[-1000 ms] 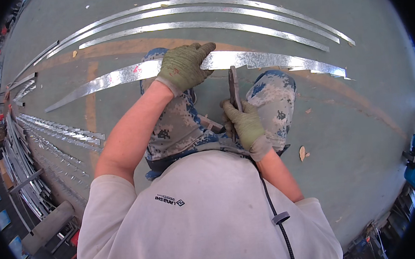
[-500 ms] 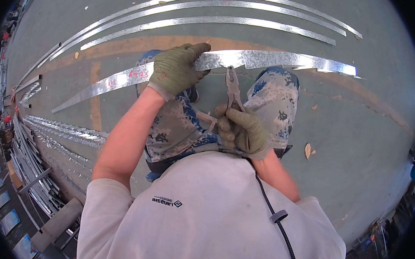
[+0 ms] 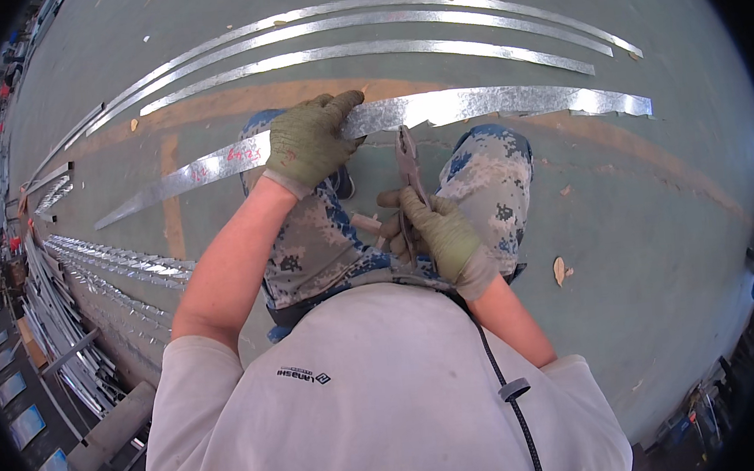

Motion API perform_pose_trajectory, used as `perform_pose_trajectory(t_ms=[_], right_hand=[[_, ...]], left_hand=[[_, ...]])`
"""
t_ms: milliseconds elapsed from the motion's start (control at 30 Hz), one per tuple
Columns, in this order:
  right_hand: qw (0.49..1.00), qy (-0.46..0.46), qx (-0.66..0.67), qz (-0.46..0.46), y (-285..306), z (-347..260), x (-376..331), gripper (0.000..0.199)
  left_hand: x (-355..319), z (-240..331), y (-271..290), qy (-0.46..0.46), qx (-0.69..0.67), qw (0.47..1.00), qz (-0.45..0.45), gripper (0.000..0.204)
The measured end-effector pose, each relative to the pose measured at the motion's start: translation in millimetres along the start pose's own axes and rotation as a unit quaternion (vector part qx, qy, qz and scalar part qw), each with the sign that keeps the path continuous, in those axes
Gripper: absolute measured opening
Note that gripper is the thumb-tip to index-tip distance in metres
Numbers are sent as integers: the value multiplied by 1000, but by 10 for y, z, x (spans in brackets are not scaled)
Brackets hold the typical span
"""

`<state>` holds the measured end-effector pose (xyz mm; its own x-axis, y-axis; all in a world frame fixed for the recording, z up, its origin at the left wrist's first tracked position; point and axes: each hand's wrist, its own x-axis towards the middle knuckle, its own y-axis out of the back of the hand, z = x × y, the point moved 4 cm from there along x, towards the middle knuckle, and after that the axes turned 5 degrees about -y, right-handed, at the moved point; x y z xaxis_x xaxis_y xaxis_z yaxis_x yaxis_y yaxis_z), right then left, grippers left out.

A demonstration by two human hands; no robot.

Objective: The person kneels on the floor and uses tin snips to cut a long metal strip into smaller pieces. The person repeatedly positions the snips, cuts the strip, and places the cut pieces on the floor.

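Note:
A long, shiny metal strip (image 3: pixel 491 102) spans the view above my knees, with red marks on its left part and notches along its near edge. My left hand (image 3: pixel 310 143), in a green glove, is closed around the strip left of its middle. In my gloved right hand (image 3: pixel 443 235) is a pair of pliers (image 3: pixel 408 155), held jaws-up between my knees. The jaw tips are at the strip's near edge; whether they touch it I cannot tell. Part of the handles is hidden by my fingers.
Several similar metal strips (image 3: pixel 362 49) lie on the floor (image 3: pixel 642 232) beyond. Notched strips (image 3: pixel 122 255) and a pile of metal profiles (image 3: pixel 69 322) lie to the left. Below my right hand is a small wooden piece (image 3: pixel 364 223), perhaps a stool part. A dry leaf (image 3: pixel 560 271) lies at right.
The pliers have turned from face-on to nearly edge-on and tilted slightly left, as my right hand changed its hold. The strip has shifted and rolled a little; my left hand still grips it.

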<state>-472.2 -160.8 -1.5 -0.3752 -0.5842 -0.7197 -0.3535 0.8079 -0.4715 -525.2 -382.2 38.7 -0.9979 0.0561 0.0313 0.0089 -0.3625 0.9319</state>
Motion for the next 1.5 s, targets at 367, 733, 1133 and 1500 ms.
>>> perform_pose_trajectory(t_ms=[367,733,1133,1500], right_hand=[[999,-8,39,-32,-98,-3,-55,45],[980,-7,156,-124,-68,41,-13,44],[873,-12,332,-358,-122,240,24,47],[961,4,148,-234,-60,211,79,52]], left_hand=[[-31,-25,-41,-26,1,999,24,59],[-12,19,13,-7,-18,1000,13,60],[6,60,83,9,-41,999,-17,50],[13,-2,-24,-40,-16,998,34,48]])
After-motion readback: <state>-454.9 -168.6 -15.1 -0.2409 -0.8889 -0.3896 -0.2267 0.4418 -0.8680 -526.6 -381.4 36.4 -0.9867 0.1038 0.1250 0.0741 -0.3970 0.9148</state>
